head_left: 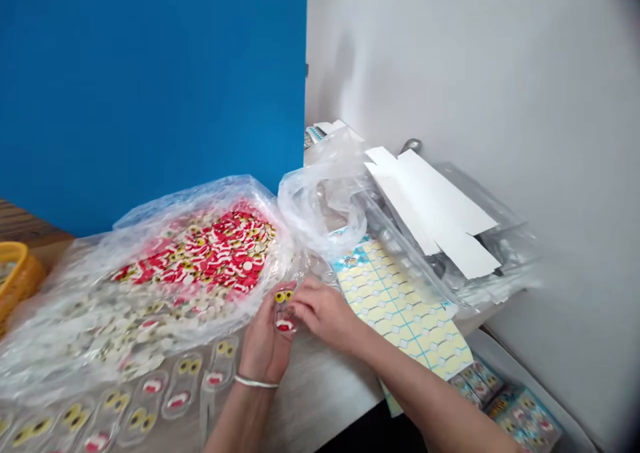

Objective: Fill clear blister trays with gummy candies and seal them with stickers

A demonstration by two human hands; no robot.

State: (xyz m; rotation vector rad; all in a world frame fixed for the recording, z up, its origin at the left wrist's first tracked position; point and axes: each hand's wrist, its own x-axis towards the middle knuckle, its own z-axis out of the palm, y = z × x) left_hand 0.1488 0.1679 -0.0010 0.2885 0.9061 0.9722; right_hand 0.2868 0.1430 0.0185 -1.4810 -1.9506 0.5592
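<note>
My left hand (266, 346) is closed around a small clear plastic case (285, 314) with two yellow eyes at the top and a red-and-white mouth piece below. The fingers of my right hand (320, 310) are pinched at the case's right edge; whether something small is between them is hidden. Left of my wrist, a row of similar clear cases (183, 383) with eyes and mouths lies on the table. Behind my hands, an open clear bag (200, 196) spills a heap of red, white and yellow pieces (225, 250).
Right of my hands lies a yellow sticker sheet (400, 300). Beyond it, white card pieces (440, 206) rest on plastic trays and film. A yellow basket (20, 276) stands at the left. Packed sets (523, 413) sit low at the right. A blue panel (150, 93) rises behind.
</note>
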